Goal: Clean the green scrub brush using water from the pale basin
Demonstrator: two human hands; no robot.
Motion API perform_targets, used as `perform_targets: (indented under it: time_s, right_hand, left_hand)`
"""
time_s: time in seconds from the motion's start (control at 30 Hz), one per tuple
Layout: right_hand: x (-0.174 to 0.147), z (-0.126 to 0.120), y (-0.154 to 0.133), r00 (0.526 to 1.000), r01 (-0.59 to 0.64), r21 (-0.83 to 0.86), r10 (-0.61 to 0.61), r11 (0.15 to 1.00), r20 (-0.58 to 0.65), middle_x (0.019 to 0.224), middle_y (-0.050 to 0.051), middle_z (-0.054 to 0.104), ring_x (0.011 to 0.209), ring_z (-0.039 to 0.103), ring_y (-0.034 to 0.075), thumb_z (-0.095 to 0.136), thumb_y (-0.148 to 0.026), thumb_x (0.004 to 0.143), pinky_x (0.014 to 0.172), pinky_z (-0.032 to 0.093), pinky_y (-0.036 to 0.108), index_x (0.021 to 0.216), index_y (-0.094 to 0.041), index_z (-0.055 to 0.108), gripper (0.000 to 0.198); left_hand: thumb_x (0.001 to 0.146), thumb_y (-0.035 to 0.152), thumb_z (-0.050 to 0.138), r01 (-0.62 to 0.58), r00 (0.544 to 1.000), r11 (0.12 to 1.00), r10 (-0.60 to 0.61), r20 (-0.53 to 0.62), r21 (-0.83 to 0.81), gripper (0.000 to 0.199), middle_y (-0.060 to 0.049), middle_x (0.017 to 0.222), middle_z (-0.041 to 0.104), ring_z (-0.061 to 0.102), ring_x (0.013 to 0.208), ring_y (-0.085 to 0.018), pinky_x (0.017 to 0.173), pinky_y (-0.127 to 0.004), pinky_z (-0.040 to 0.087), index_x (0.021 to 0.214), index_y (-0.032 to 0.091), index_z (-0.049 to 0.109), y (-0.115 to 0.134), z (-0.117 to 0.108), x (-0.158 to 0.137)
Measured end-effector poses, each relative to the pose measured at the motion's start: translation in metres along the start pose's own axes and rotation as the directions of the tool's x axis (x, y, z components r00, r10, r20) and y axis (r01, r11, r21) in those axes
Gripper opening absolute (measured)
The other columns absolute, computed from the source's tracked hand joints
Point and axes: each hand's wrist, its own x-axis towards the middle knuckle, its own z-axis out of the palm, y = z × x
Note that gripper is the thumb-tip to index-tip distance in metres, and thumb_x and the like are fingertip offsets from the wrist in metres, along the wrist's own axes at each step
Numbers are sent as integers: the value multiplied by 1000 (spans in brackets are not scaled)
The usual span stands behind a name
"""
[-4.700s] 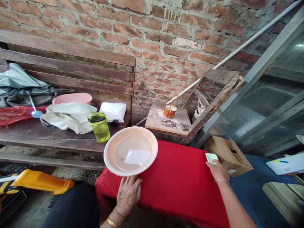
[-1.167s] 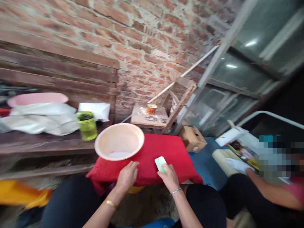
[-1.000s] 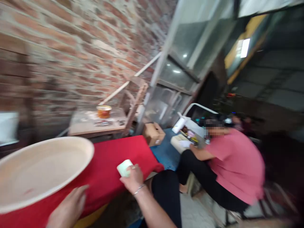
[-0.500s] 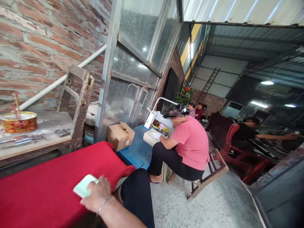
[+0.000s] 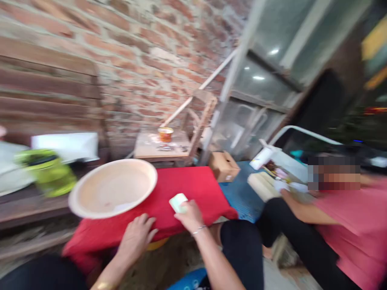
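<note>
My right hand (image 5: 191,216) is closed around a small pale green rounded block (image 5: 179,202) above the red cloth (image 5: 187,181). What kind of thing the block is, I cannot make out. Over the near edge of that cloth lies my left hand (image 5: 137,233), its fingers stretched out and the thumb apart, holding nothing. A wide cream-coloured basin (image 5: 121,187) sits on the left end of the cloth, just beyond my left hand.
A green see-through jug (image 5: 56,173) stands on the bench at left. Behind the cloth, an old wooden chair (image 5: 178,151) carries a red-gold tin (image 5: 165,134) and metal tools. A cardboard box (image 5: 223,166) is by the blue table (image 5: 242,199). Close at right sits a person (image 5: 359,209) in pink.
My view has swung left, bringing the basin, the jug and my left hand into sight. The pale green block is still in my right hand, over the red cloth.
</note>
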Motion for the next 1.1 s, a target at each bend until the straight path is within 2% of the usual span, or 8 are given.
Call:
perform_targets:
  time_s: [0.13, 0.23, 0.43, 0.53, 0.77, 0.83, 0.97, 1.1]
  right_hand:
    - [30, -22, 53, 998, -23, -70, 27, 997, 61, 97, 17, 67, 90, 68, 29, 63, -45, 84, 78, 49, 38, 108, -20, 73, 36]
    - [39, -11, 63, 997, -10, -100, 17, 995, 69, 91, 13, 65, 86, 66, 29, 59, -46, 84, 79, 50, 40, 113, -19, 69, 41]
    - [13, 43, -20, 934, 289, 51, -294, 956, 203, 99, 5, 62, 92, 64, 22, 60, -44, 82, 81, 50, 32, 109, -27, 70, 33]
    - [15, 49, -33, 913, 321, 68, -328, 945, 242, 100, 5, 62, 93, 64, 21, 60, -43, 80, 80, 49, 31, 107, -28, 71, 33]
    - [55, 11, 71, 996, -12, -69, 18, 998, 86, 81, 8, 61, 75, 62, 28, 55, -62, 76, 73, 51, 41, 105, -25, 71, 49]
    - [55, 10, 81, 998, -9, -40, 11, 999, 69, 78, 8, 60, 74, 61, 29, 53, -67, 75, 73, 51, 43, 103, -25, 71, 54]
    - [31, 31, 37, 972, 169, 116, -185, 979, 145, 86, 8, 61, 80, 62, 27, 52, -68, 75, 76, 50, 39, 102, -24, 70, 55]
    - [3, 56, -39, 880, 380, 169, -412, 909, 236, 93, 6, 59, 88, 63, 24, 54, -55, 81, 79, 49, 35, 104, -25, 69, 41]
  left_hand:
    - [95, 29, 56, 5, 994, 1000, -2, 111, -29, 24, -8, 118, 62, 58, 115, -27, 100, -41, 46, 115, 26, 68, -1, -15, 0]
    - [100, 29, 47, 35, 993, 990, -19, 114, -140, 23, -8, 110, 63, 61, 107, -23, 97, -36, 47, 108, 23, 67, -3, -25, 2]
    - [104, 26, 36, 151, 988, 976, -142, 65, -159, 29, -7, 101, 66, 65, 93, -19, 87, -30, 50, 108, 21, 64, -12, -34, -1]
    - [103, 24, 38, 195, 978, 975, -184, 101, -105, 28, -9, 103, 68, 67, 96, -21, 88, -32, 52, 107, 19, 65, -15, -36, 1]
    - [99, 22, 43, 313, 943, 947, -302, 136, -68, 28, -16, 105, 70, 70, 99, -28, 85, -39, 54, 114, 14, 65, -24, -34, 2]
    - [98, 21, 43, 347, 934, 934, -336, 123, -84, 29, -17, 103, 71, 70, 99, -28, 84, -39, 54, 113, 13, 66, -28, -33, 3]
    - [95, 19, 43, 444, 893, 890, -430, 134, -104, 32, -19, 101, 72, 71, 98, -28, 85, -38, 55, 113, 11, 69, -39, -36, 3]
    - [95, 22, 48, 529, 846, 842, -512, 149, -106, 32, -18, 104, 73, 70, 104, -28, 90, -38, 54, 117, 12, 69, -52, -47, 1]
